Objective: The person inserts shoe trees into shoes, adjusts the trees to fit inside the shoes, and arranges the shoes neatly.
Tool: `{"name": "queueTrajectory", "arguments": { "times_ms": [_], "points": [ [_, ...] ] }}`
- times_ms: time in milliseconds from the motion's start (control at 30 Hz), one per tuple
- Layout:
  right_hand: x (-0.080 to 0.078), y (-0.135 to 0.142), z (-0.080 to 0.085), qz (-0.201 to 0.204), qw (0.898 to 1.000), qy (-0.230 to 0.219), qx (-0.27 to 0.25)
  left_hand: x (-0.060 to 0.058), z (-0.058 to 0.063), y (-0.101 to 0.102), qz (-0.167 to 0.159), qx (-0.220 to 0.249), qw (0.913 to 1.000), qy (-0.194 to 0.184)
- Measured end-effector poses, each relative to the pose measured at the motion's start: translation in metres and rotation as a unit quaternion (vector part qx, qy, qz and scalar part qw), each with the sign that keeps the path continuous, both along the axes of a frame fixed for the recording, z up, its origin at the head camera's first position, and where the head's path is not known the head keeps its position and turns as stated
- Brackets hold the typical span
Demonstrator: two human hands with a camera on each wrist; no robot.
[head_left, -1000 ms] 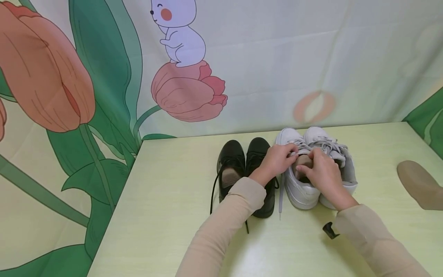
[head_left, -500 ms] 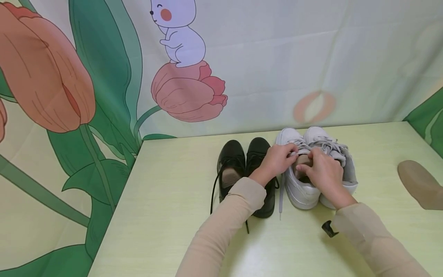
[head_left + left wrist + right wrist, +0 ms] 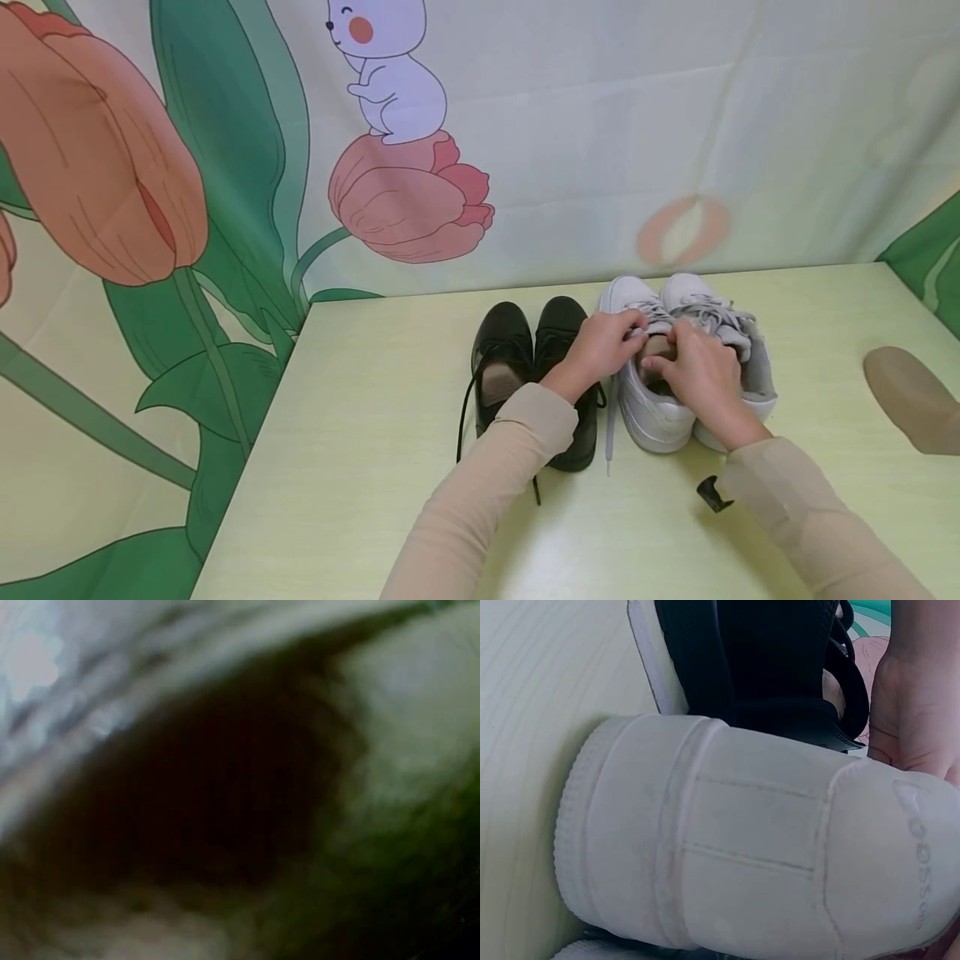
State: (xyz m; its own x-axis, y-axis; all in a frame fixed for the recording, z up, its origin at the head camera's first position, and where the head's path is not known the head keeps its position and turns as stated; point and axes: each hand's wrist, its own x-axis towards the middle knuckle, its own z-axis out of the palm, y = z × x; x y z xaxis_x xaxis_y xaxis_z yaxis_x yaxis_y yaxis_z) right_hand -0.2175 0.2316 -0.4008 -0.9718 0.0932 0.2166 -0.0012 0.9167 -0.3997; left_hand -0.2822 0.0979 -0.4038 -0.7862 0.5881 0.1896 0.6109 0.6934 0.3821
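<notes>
A pair of white lace-up sneakers stands at the right of the table, toes to the back. My left hand [image 3: 603, 346] pinches the pale shoelace at the eyelet edge of the left white sneaker [image 3: 654, 417]. From there a loose lace end [image 3: 609, 433] hangs down the shoe's outer side. My right hand [image 3: 703, 375] grips the right edge of that shoe's opening, thumb reaching over the insole; its fingertips are partly hidden. The right white sneaker [image 3: 684, 289] stands beside it, laced. The right wrist view shows the shoe's heel [image 3: 750, 832]. The left wrist view is dark and blurred.
Black lace-up shoes [image 3: 501, 329] stand close on the left, partly under my left forearm, with loose laces. A beige insole-shaped piece [image 3: 909, 398] lies at the far right. A printed cloth [image 3: 555, 167] hangs behind the table [image 3: 360, 467]. A small black piece [image 3: 712, 494] shows at my right cuff.
</notes>
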Motion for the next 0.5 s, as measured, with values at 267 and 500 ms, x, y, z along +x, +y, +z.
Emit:
{"name": "queueTrajectory", "arguments": {
  "times_ms": [267,500],
  "points": [
    [0.0004,0.0048,0.0043,0.009,1.000,-0.005,-0.010,-0.0009,-0.0007,-0.0001,-0.004,0.000,1.0000,0.003],
    [-0.0014,0.0071,0.0081,0.008,1.000,-0.022,-0.020,-0.0009,-0.0002,-0.0002,-0.006,0.001,1.0000,0.004]
  ]
}}
